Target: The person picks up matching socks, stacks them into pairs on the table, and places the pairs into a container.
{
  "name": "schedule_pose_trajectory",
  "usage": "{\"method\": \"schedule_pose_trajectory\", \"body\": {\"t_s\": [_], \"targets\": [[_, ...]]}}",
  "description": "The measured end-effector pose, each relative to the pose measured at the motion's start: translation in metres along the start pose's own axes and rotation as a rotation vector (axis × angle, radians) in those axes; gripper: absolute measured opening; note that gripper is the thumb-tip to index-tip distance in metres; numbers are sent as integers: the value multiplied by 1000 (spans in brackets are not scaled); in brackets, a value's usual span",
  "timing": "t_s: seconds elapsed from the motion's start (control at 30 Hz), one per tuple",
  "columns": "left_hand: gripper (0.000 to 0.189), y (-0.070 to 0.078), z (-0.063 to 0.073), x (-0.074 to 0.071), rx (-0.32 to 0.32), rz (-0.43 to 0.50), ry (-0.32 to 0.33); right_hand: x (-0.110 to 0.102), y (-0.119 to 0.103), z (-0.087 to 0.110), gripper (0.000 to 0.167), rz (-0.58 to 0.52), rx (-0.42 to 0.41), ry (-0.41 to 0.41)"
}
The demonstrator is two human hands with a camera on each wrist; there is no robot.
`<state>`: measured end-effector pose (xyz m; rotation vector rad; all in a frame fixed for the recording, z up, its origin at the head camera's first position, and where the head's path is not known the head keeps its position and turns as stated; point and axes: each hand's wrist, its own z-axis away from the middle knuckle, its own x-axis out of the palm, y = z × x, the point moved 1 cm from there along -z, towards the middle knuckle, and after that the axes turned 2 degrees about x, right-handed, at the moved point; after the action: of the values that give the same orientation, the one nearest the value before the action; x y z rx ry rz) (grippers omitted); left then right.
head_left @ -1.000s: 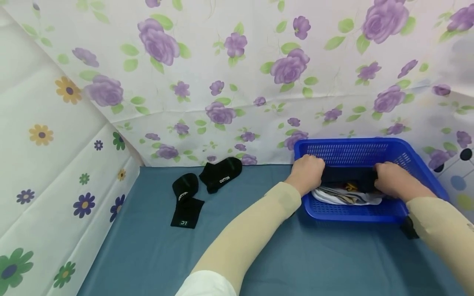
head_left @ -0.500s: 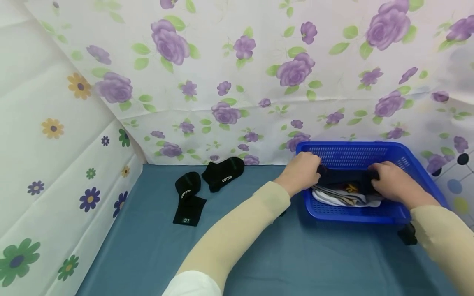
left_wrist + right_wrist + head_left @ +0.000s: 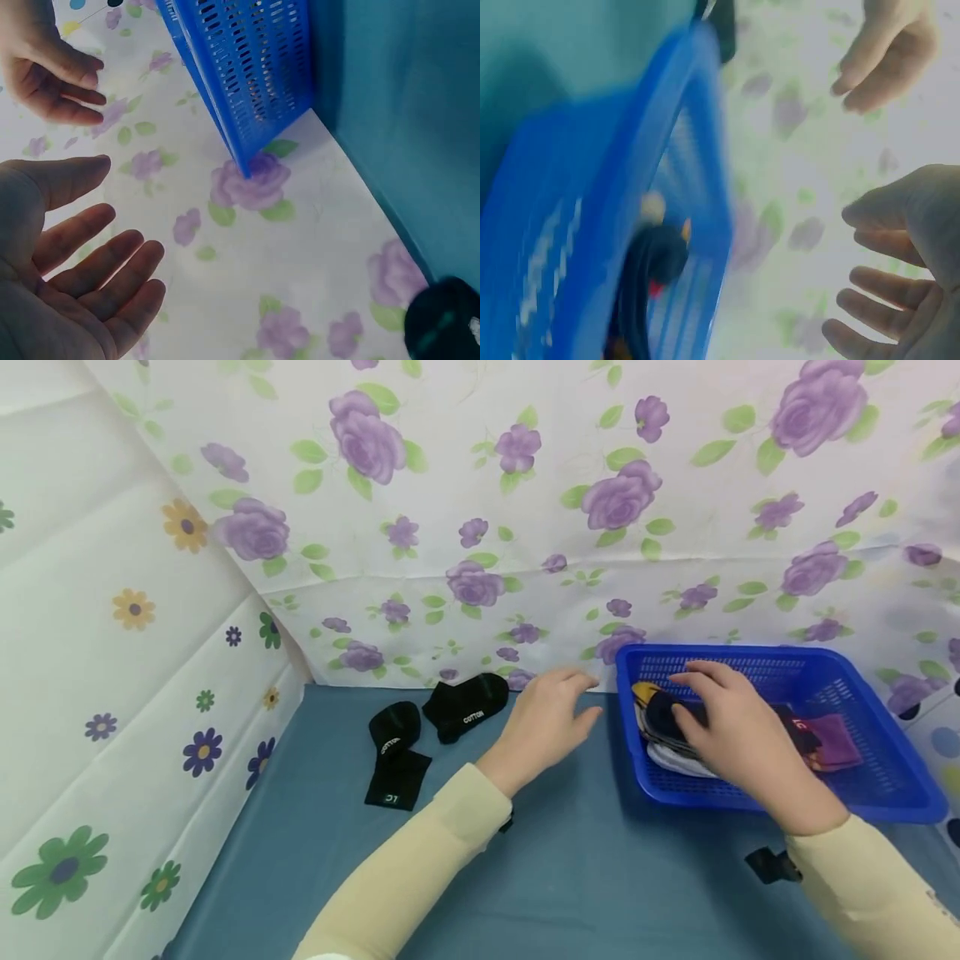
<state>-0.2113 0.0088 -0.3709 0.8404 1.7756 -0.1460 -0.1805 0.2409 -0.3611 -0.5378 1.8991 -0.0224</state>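
My left hand [image 3: 540, 722] is held above the table, left of the blue basket [image 3: 892, 777], with fingers spread and nothing in them. Above the basket my right hand [image 3: 738, 735] hovers with loosely bent fingers, also holding nothing. Inside the basket is a stack of folded cloth items: a dark one [image 3: 662, 717] on top, white cloth [image 3: 678, 762] under it, and a purple piece [image 3: 834, 742] to the right. The right hand hides part of the stack. Two black socks, a bent one [image 3: 393, 777] and another [image 3: 471, 703] behind it, lie left of my left hand.
A blue-green cloth [image 3: 570, 877] covers the table. Behind it stands a white sheet with purple flowers [image 3: 480, 585], and another flowered sheet [image 3: 135, 677] closes the left side. The basket's back rim is close to the rear sheet.
Both hands have let go of the dark item in the basket. My left hand has come out to the left over the table; the right has lifted and moved left.
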Motion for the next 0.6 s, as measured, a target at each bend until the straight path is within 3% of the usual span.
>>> {"method": "schedule_pose_trajectory", "body": {"t_s": [0.13, 0.23, 0.43, 0.6], "targets": [[34, -10, 30, -5, -13, -4, 34, 12, -26, 9, 36, -44, -55, 90], [34, -17, 53, -3, -42, 10, 31, 26, -45, 19, 37, -82, -79, 101], [34, -22, 100, 12, -121, 39, -13, 59, -79, 41, 41, -129, -72, -22], [34, -25, 126, 26, -171, 47, -47, 89, -88, 57, 40, -155, -24, -114]]}}
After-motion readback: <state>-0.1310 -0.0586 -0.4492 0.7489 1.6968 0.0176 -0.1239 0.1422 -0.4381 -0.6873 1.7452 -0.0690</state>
